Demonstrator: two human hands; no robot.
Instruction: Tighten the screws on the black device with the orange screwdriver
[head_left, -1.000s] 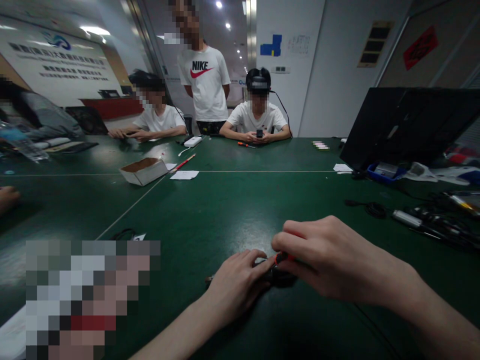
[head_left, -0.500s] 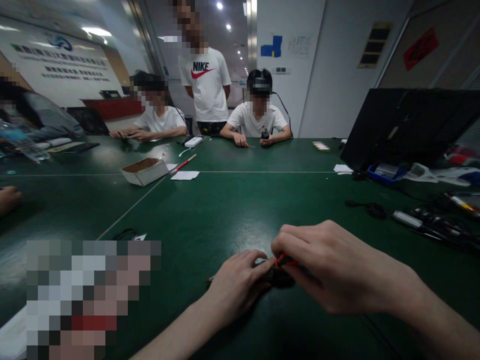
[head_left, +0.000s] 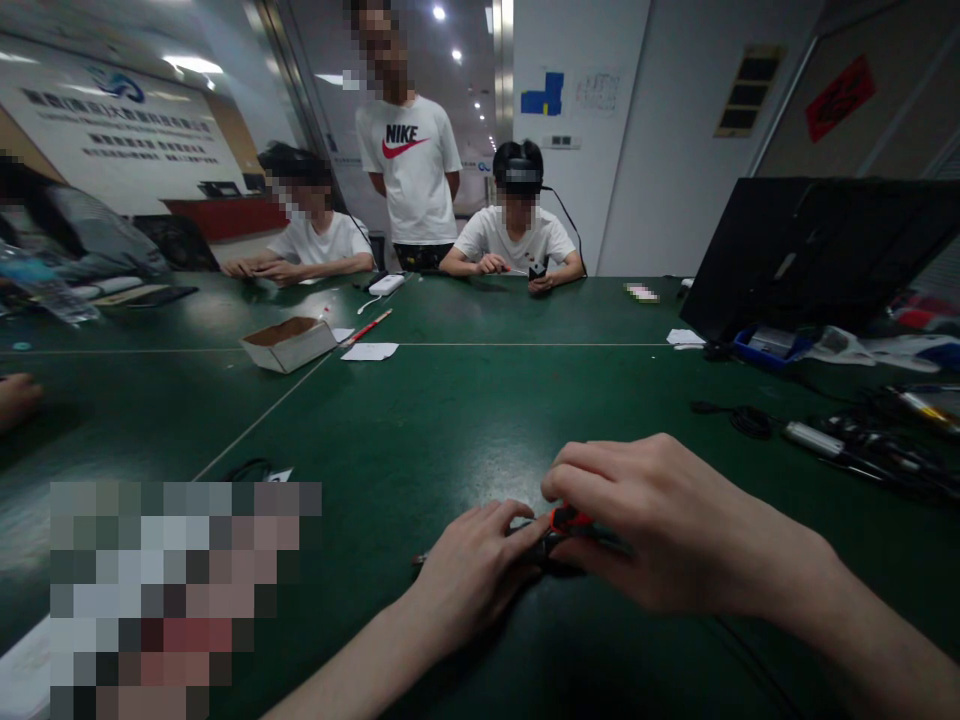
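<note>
My left hand [head_left: 480, 555] is closed over a dark, elongated object [head_left: 536, 550] on the green table and steadies it there. A small end of that object, metal-looking, sticks out left of my fingers; its kind is not clear. Beside it, my right hand [head_left: 630, 520] pinches a small red-and-black piece [head_left: 568, 518] between thumb and fingers, right at the dark object's right end. My fingers cover most of the red-and-black piece, so its shape is hidden. The two hands nearly touch.
An open white box [head_left: 289, 345] lies ahead-left by paper [head_left: 370, 351] and a red stick [head_left: 367, 327]. At right stand a black monitor [head_left: 817, 265], a blue tray [head_left: 772, 345] and tangled cables [head_left: 885, 450]. Co-workers sit across the green table [head_left: 465, 400]; another person [head_left: 412, 170] stands.
My right hand has lifted and turned slightly, baring more of the red-and-black piece. My left hand stays put. Across the table, a co-worker has brought a red-handled tool to a black object.
</note>
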